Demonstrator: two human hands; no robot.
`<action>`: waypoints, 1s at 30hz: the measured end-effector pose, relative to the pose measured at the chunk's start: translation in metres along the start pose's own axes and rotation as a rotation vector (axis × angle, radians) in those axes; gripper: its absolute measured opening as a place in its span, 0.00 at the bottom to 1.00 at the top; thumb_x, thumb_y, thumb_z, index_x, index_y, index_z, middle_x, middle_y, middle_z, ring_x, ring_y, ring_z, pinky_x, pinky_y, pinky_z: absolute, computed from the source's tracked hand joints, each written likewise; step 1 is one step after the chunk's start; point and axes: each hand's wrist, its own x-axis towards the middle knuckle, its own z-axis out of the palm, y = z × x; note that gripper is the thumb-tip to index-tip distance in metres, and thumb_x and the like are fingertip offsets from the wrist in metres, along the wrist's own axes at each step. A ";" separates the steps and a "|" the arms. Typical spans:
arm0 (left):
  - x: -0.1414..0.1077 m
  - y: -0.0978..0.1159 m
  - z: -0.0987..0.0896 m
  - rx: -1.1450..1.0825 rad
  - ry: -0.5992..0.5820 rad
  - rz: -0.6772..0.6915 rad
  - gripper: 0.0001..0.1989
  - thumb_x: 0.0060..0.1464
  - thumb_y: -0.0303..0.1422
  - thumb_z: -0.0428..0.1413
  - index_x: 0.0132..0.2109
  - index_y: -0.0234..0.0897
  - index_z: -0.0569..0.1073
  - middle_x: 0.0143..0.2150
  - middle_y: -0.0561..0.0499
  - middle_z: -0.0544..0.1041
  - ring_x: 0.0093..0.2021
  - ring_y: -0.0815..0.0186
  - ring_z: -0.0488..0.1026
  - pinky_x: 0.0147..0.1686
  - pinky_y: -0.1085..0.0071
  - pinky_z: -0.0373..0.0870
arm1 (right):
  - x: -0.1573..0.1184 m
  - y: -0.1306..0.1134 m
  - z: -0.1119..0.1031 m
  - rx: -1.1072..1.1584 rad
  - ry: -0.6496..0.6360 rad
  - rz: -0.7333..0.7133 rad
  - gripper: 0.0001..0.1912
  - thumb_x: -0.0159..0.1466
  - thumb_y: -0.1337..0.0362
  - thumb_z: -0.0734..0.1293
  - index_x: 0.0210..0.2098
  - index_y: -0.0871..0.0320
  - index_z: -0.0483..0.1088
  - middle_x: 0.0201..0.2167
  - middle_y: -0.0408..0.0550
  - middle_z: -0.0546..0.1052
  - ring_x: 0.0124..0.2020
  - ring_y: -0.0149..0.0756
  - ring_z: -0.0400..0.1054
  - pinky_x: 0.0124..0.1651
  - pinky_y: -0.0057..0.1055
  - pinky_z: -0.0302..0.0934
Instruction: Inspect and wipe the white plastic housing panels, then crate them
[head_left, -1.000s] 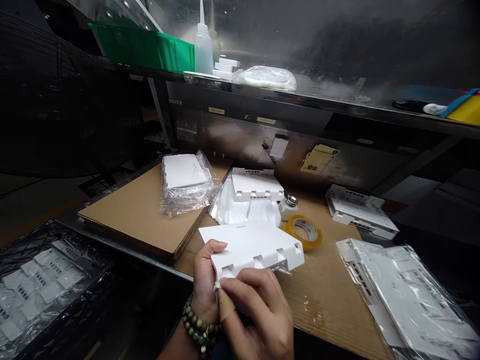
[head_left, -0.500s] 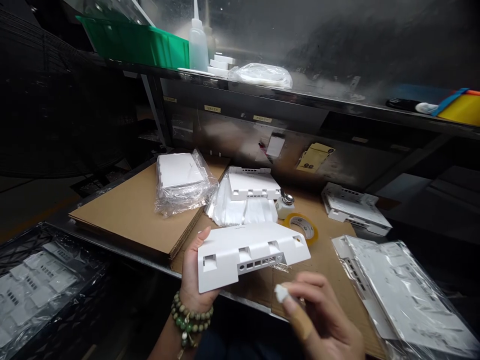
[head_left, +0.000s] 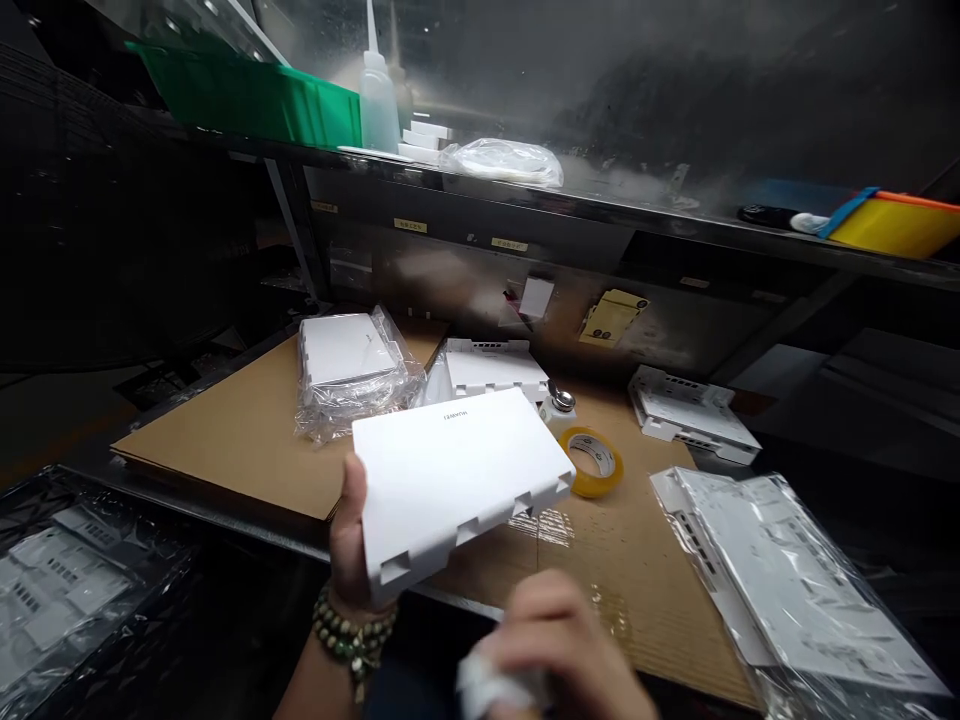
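left hand [head_left: 350, 552] grips white casing [head_left: 459, 475], right hand [head_left: 564, 640] white wad [head_left: 489, 686].

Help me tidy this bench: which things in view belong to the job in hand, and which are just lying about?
Apparently in the job:
HUAWEI-marked white casing, in the left hand
white wad, blurred, in the right hand

Apparently lying about:
yellow tape roll
metal-topped bottle
nozzle-tipped squeeze bottle
green bin
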 end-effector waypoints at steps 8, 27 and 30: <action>-0.015 0.002 -0.018 0.013 -0.178 -0.057 0.39 0.62 0.64 0.41 0.69 0.48 0.66 0.43 0.49 0.87 0.60 0.49 0.76 0.66 0.51 0.64 | 0.034 0.040 -0.068 0.273 0.646 0.500 0.15 0.65 0.52 0.72 0.45 0.55 0.74 0.41 0.46 0.81 0.46 0.39 0.75 0.55 0.39 0.67; -0.013 -0.008 -0.050 -0.004 -0.176 -0.098 0.40 0.54 0.64 0.54 0.71 0.65 0.60 0.41 0.58 0.87 0.43 0.55 0.85 0.56 0.61 0.75 | 0.021 0.042 -0.054 0.339 0.566 0.684 0.26 0.63 0.44 0.73 0.53 0.51 0.69 0.41 0.42 0.81 0.41 0.37 0.75 0.39 0.28 0.68; -0.017 -0.008 -0.050 0.047 -0.150 -0.074 0.41 0.55 0.66 0.50 0.71 0.60 0.60 0.47 0.53 0.86 0.56 0.49 0.79 0.59 0.55 0.72 | 0.019 0.046 -0.055 0.326 0.563 0.691 0.26 0.63 0.44 0.73 0.53 0.51 0.69 0.40 0.42 0.80 0.41 0.37 0.75 0.38 0.28 0.68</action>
